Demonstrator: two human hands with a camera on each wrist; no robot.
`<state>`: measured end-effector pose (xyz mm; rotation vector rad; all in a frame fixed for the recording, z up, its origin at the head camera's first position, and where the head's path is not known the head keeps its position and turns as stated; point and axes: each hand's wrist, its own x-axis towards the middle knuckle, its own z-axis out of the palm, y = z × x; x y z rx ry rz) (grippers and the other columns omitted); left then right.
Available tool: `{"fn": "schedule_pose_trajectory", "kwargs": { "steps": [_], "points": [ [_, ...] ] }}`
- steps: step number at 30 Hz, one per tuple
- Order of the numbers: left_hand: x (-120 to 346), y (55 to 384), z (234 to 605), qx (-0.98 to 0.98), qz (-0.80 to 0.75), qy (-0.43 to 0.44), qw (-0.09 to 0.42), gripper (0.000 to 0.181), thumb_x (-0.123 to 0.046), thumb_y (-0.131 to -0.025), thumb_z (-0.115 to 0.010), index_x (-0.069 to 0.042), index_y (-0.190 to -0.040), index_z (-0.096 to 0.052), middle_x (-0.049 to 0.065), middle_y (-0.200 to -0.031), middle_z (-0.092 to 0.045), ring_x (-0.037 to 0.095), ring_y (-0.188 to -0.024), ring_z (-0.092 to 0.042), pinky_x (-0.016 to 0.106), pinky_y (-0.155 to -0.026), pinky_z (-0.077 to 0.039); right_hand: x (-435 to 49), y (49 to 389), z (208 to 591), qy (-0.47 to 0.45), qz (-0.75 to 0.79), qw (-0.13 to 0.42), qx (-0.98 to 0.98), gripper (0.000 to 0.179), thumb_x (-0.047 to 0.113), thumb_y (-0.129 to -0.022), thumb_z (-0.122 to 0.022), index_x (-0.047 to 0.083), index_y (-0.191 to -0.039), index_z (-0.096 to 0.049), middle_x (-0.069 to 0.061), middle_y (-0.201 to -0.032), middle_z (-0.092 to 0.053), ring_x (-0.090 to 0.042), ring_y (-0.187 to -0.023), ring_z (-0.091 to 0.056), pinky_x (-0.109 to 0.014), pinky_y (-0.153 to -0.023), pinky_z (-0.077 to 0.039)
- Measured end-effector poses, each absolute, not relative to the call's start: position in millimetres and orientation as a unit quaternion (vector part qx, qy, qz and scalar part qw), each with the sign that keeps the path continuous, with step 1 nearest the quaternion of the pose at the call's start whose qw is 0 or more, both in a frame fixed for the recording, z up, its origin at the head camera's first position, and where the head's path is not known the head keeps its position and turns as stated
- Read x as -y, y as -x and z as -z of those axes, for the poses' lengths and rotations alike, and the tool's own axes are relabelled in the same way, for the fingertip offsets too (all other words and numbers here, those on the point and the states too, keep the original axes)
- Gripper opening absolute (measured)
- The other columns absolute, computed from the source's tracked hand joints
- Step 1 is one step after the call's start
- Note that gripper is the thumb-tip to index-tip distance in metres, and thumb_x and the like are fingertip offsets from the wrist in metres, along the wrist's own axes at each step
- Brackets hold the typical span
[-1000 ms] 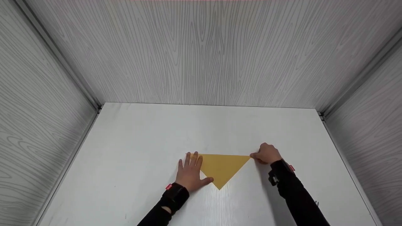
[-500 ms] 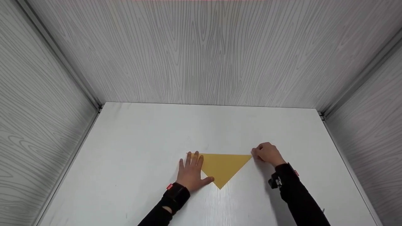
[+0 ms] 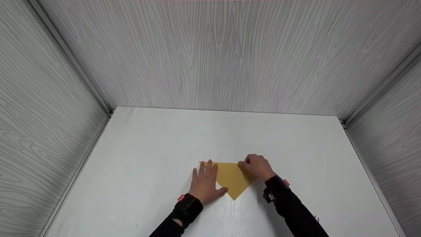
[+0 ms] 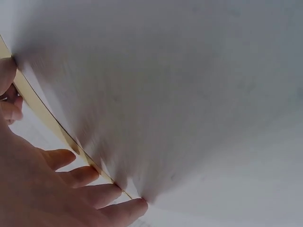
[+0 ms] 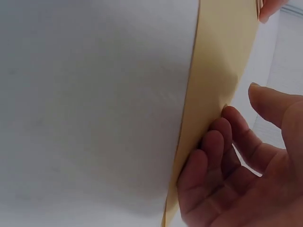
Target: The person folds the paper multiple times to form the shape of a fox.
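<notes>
Both hands are on one yellow paper (image 3: 228, 177), which lies on the white table (image 3: 148, 148) with one corner pointing back to the person. From the head view, the left hand (image 3: 204, 187) is spread out wide — its long fingers lie over the left end of the paper and its thumb sits at the near left edge. The right hand (image 3: 259, 168) is bent, with its fingertips at the far edge of the paper, and it hides the right corner. Both arms have black sleeves (image 3: 301, 214), and a gray wall (image 3: 210, 59) with wavy lines stands behind the table. From the left wrist view, the left fingers reach over the thin yellow strip of paper, with gaps between them. From the right wrist view, the right fingers curl against the paper — the thumb stands apart from it, so they are not pinching.
</notes>
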<state>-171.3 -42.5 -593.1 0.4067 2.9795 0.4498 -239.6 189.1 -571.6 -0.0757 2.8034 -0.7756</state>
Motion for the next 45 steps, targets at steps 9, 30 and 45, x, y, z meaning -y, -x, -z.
{"fn": "schedule_pose_trajectory", "kwargs": {
  "steps": [9, 30, 45],
  "points": [
    [18, 180, 591, -0.981, -0.093, -0.172, 0.019, 0.088, -0.070, -0.095, -0.060, -0.009, -0.157, -0.049, 0.017, -0.169, -0.041, 0.037, -0.158, -0.037, 0.065, -0.125, -0.033, -187, 247, 574, -0.012, 0.234, 0.133, -0.963, 0.048, 0.046, -0.094, -0.074, -0.001, -0.103, -0.079, -0.014, -0.097, -0.079, -0.024, -0.082, -0.072, -0.044, -0.076, -0.061],
    [7, 183, 606, -0.979, -0.076, -0.189, 0.004, 0.089, -0.073, -0.095, -0.057, -0.013, -0.160, -0.045, 0.005, -0.170, -0.042, 0.032, -0.157, -0.041, 0.064, -0.123, -0.035, -180, 241, 567, -0.029, 0.243, 0.120, -0.962, 0.047, 0.042, -0.093, -0.076, -0.004, -0.102, -0.077, -0.017, -0.096, -0.079, -0.027, -0.082, -0.074, -0.045, -0.077, -0.062],
    [68, 177, 605, -0.985, -0.088, -0.146, 0.007, 0.095, -0.071, -0.093, -0.062, -0.005, -0.159, -0.045, 0.012, -0.169, -0.042, 0.038, -0.156, -0.041, 0.070, -0.123, -0.030, -179, 242, 570, -0.020, 0.246, 0.113, -0.962, 0.044, 0.038, -0.092, -0.078, -0.006, -0.099, -0.077, -0.019, -0.095, -0.079, -0.030, -0.083, -0.075, -0.047, -0.077, -0.062]
  ]
}}
